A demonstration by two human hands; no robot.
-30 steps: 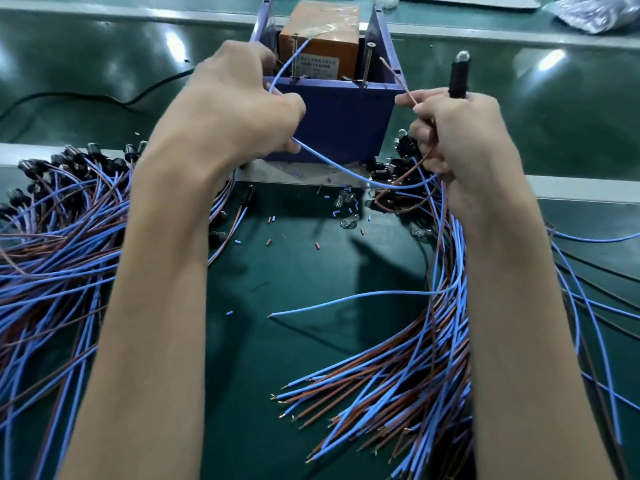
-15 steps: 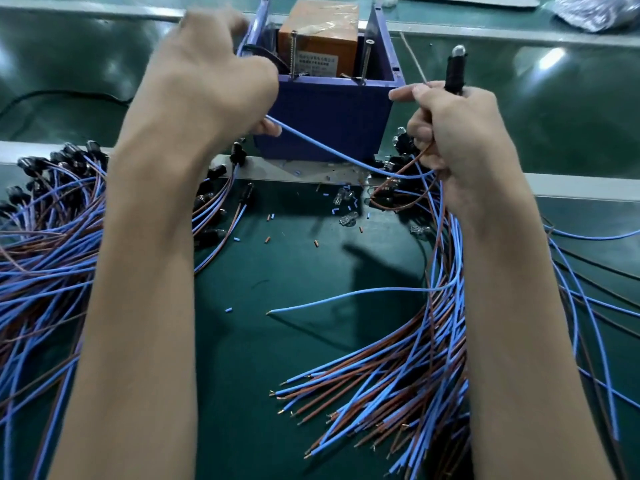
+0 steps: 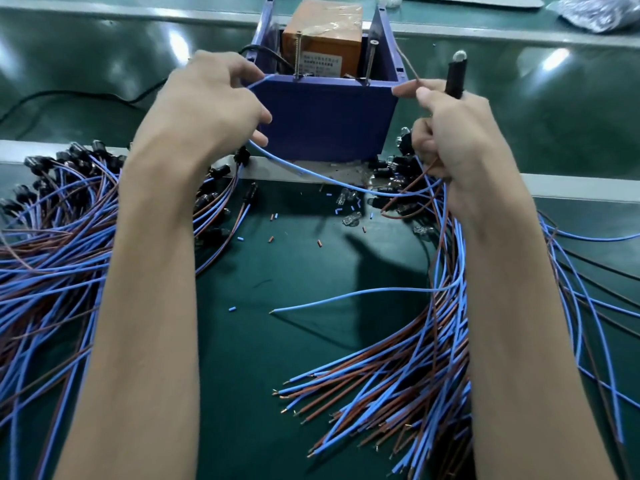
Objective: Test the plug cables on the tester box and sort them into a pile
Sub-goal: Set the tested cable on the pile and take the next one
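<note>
- Blue wire point(image 3: 311, 176) is pinched near its end by the left hand point(image 3: 211, 105), at the tester box's point(image 3: 329, 123) front left corner.
- Its black plug point(image 3: 454, 79) is gripped upright in the right hand point(image 3: 457, 133), and the brown wire point(image 3: 410, 68) is pinched between thumb and forefinger.
- Each bared tip should be pressed firmly onto its own upright screw point(image 3: 298, 55) (judged to be the contacts), with the leads kept apart.
</note>
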